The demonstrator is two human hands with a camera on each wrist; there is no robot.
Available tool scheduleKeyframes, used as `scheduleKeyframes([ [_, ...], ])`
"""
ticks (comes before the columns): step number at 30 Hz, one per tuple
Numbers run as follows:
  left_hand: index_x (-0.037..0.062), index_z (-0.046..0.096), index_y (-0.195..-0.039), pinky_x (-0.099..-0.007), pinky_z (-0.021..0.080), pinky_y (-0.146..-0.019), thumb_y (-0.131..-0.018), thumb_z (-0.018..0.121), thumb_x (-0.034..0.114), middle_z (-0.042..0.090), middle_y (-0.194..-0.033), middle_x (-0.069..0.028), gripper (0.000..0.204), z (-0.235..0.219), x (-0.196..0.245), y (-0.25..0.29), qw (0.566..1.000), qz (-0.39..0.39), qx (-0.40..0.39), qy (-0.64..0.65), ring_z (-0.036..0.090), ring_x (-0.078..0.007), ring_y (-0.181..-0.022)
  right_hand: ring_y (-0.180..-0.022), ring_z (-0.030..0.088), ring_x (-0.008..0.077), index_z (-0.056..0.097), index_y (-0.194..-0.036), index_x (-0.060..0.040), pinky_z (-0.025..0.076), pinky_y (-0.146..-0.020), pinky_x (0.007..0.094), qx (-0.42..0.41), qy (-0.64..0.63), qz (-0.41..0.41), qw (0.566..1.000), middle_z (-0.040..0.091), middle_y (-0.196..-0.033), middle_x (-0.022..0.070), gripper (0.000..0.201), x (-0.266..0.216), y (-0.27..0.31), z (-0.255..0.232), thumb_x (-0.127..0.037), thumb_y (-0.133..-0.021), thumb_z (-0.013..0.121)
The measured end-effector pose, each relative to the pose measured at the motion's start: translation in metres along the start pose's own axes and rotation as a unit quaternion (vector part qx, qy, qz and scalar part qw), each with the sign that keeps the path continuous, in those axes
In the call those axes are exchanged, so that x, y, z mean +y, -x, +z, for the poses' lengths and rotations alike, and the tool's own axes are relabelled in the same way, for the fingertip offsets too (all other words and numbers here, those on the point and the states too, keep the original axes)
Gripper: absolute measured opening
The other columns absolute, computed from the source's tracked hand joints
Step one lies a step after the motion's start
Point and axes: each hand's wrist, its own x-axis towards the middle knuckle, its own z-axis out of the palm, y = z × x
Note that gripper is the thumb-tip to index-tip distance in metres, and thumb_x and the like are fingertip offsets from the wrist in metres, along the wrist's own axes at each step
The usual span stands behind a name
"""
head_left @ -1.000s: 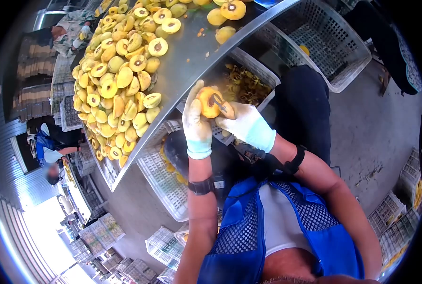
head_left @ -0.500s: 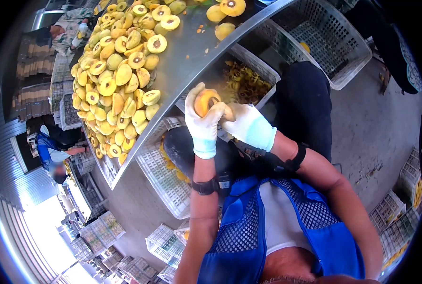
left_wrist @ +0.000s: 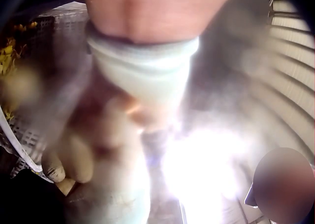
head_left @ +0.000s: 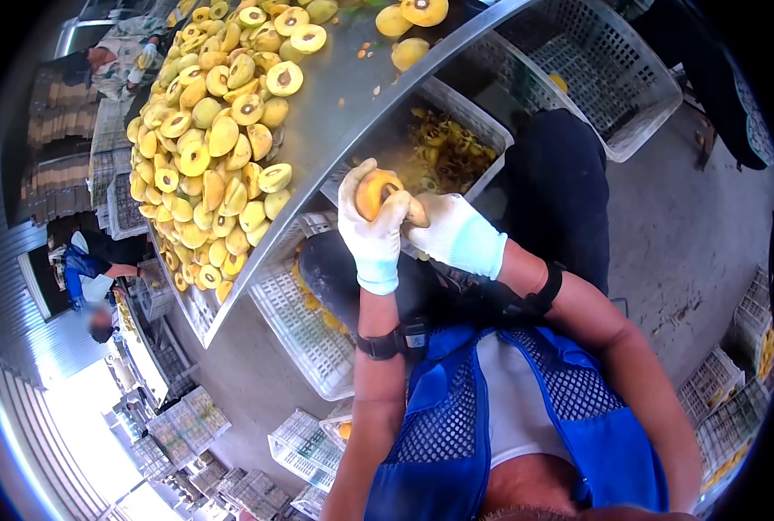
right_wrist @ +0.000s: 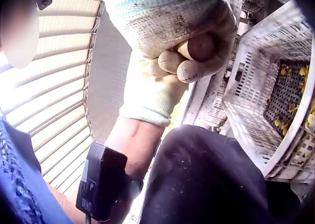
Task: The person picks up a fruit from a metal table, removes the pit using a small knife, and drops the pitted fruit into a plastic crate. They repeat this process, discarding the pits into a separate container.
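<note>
In the head view my gloved left hand [head_left: 374, 234] grips a yellow peach half [head_left: 371, 193], with the thumb laid across its cut face near the dark pit. My gloved right hand [head_left: 458, 233] curls round a pitting tool's wooden handle [head_left: 417, 212] right beside the fruit. The tool's metal end is hidden behind the left thumb and the peach. From the right wrist, the rounded butt of the handle [right_wrist: 200, 47] pokes out between the right hand's fingers, and the left glove shows just behind. The left wrist view is blurred and washed out by glare.
A heap of halved peaches [head_left: 222, 135] covers the metal table [head_left: 335, 104] at left. Below its edge a crate [head_left: 491, 122] holds pits and scraps. Another crate [head_left: 621, 78] stands at upper right, and one [head_left: 304, 326] beside my knee. Other people work at far left.
The left thumb has come over the peach's cut face, covering the tool's metal end that showed earlier. The left hand has shifted slightly right, closer to the right hand.
</note>
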Motion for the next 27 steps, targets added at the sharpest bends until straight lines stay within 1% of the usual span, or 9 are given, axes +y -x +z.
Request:
scheduleKeyframes([
  [3, -0.0054, 0.055, -0.135, -0.0295, 0.054, -0.094, -0.084, 0.077, 0.01, 0.071, -0.112, -0.0132, 0.059, -0.004, -0.007, 0.001, 0.998, 0.038, 0.009, -0.05, 0.065, -0.0179, -0.101, -0.076, 0.069, 0.0315, 0.068, -0.088, -0.0115, 0.057, -0.065, 0.0441, 0.02, 0.032, -0.025, 0.999, 0.066, -0.085, 0.0103, 0.006, 0.002, 0.003, 0.004, -0.014, -0.082, 0.069],
  [6, -0.005, 0.054, -0.136, -0.0303, 0.054, -0.096, -0.084, 0.078, 0.011, 0.07, -0.115, -0.0142, 0.06, 0.006, -0.002, 0.006, 0.997, 0.026, 0.047, 0.056, 0.066, -0.0192, -0.102, -0.075, 0.069, 0.0306, 0.068, -0.088, -0.0116, 0.057, -0.065, 0.0435, 0.061, 0.091, -0.037, 0.993, 0.066, -0.085, 0.0094, 0.007, -0.007, 0.003, 0.006, -0.015, -0.082, 0.069],
  [9, -0.0045, 0.053, -0.137, -0.0313, 0.054, -0.096, -0.084, 0.077, 0.009, 0.07, -0.117, -0.015, 0.06, 0.005, -0.005, 0.009, 0.997, 0.045, 0.044, 0.039, 0.066, -0.0202, -0.103, -0.074, 0.068, 0.0324, 0.067, -0.087, -0.0099, 0.057, -0.066, 0.0445, 0.067, 0.063, -0.016, 0.996, 0.065, -0.084, 0.0102, 0.009, -0.007, 0.006, 0.008, -0.016, -0.082, 0.07],
  [12, -0.0044, 0.055, -0.135, -0.0308, 0.054, -0.096, -0.083, 0.076, 0.007, 0.07, -0.116, -0.0144, 0.057, 0.005, -0.002, 0.008, 0.997, 0.066, 0.039, -0.031, 0.066, -0.0197, -0.102, -0.075, 0.068, 0.0355, 0.066, -0.088, -0.0074, 0.057, -0.068, 0.0458, 0.039, 0.011, 0.044, 0.998, 0.066, -0.083, 0.0127, 0.011, -0.008, 0.004, 0.009, -0.017, -0.084, 0.069],
  [15, -0.0047, 0.057, -0.133, -0.03, 0.053, -0.096, -0.083, 0.076, 0.006, 0.07, -0.113, -0.0132, 0.055, -0.003, -0.008, 0.006, 0.995, 0.054, 0.03, -0.082, 0.065, -0.0189, -0.102, -0.078, 0.068, 0.0376, 0.065, -0.09, -0.0058, 0.057, -0.07, 0.0465, -0.041, -0.079, 0.112, 0.99, 0.067, -0.083, 0.0153, 0.013, -0.013, -0.002, -0.001, -0.017, -0.085, 0.068],
  [18, -0.0059, 0.06, -0.129, -0.0309, 0.052, -0.098, -0.075, 0.079, 0.004, 0.066, -0.118, -0.0141, 0.057, -0.004, -0.003, 0.003, 1.0, -0.008, 0.017, -0.02, 0.064, -0.0199, -0.105, -0.079, 0.069, 0.0374, 0.065, -0.092, -0.0055, 0.057, -0.072, 0.0462, -0.065, -0.129, 0.154, 0.977, 0.069, -0.084, 0.0159, 0.013, -0.014, -0.003, -0.007, -0.017, -0.086, 0.066],
  [19, -0.0055, 0.057, -0.133, -0.0293, 0.054, -0.094, -0.083, 0.078, 0.008, 0.07, -0.112, -0.0134, 0.056, -0.006, -0.01, 0.002, 0.998, 0.036, 0.008, -0.055, 0.066, -0.018, -0.098, -0.079, 0.069, 0.0372, 0.065, -0.092, -0.0057, 0.057, -0.071, 0.046, -0.052, -0.126, 0.14, 0.981, 0.068, -0.084, 0.0156, 0.013, -0.014, -0.002, -0.005, -0.017, -0.086, 0.066],
  [25, -0.0035, 0.052, -0.139, -0.0311, 0.055, -0.094, -0.085, 0.079, 0.01, 0.069, -0.115, -0.0152, 0.062, 0.007, -0.012, 0.008, 0.994, 0.048, 0.042, 0.085, 0.066, -0.0194, -0.1, -0.075, 0.068, 0.0355, 0.065, -0.092, -0.0072, 0.057, -0.069, 0.0444, 0.045, -0.042, 0.054, 0.997, 0.066, -0.084, 0.0131, 0.013, -0.018, 0.002, 0.003, -0.017, -0.084, 0.069],
  [27, -0.003, 0.053, -0.139, -0.0315, 0.055, -0.094, -0.085, 0.078, 0.009, 0.069, -0.116, -0.0157, 0.061, 0.006, -0.013, 0.01, 0.995, 0.054, 0.043, 0.071, 0.066, -0.0201, -0.1, -0.075, 0.068, 0.0344, 0.066, -0.091, -0.0077, 0.057, -0.068, 0.0438, 0.053, -0.012, 0.036, 0.998, 0.066, -0.086, 0.0122, 0.013, -0.013, 0.004, 0.007, -0.017, -0.084, 0.07],
])
